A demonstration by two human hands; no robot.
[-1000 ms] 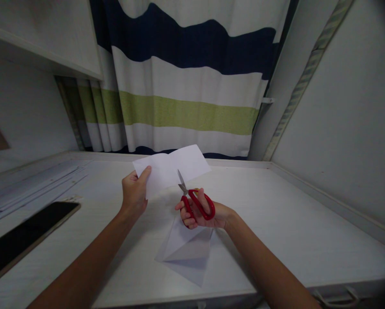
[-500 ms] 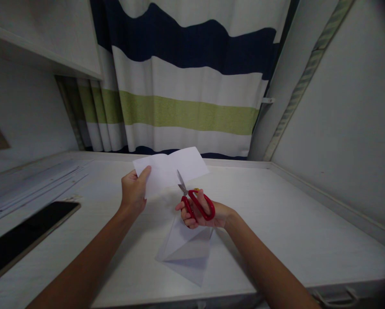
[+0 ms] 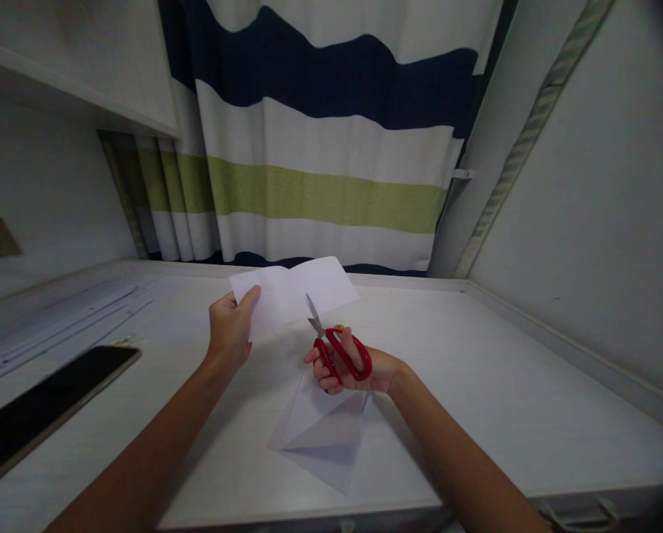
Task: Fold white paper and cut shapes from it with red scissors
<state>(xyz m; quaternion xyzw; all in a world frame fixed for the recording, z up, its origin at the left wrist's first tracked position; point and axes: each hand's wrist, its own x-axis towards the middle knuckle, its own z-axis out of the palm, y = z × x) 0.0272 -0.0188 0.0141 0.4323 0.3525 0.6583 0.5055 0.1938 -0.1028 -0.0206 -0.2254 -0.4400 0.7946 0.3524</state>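
Above the white bench point(image 3: 476, 385), a white paper sheet point(image 3: 295, 290) is pinched at its left edge by the left hand point(image 3: 230, 331), thumb on top. Red-handled scissors point(image 3: 337, 346) are gripped by the right hand point(image 3: 354, 366), fingers through the loops, blades pointing toward 11 o'clock with the tip against the sheet's lower edge. Compared with a second ago, the sheet's right corner has sunk slightly; the hands are hardly shifted. A folded paper point(image 3: 323, 437) lies at 6 o'clock from the scissors, a dark phone point(image 3: 43, 411) at 9 o'clock.
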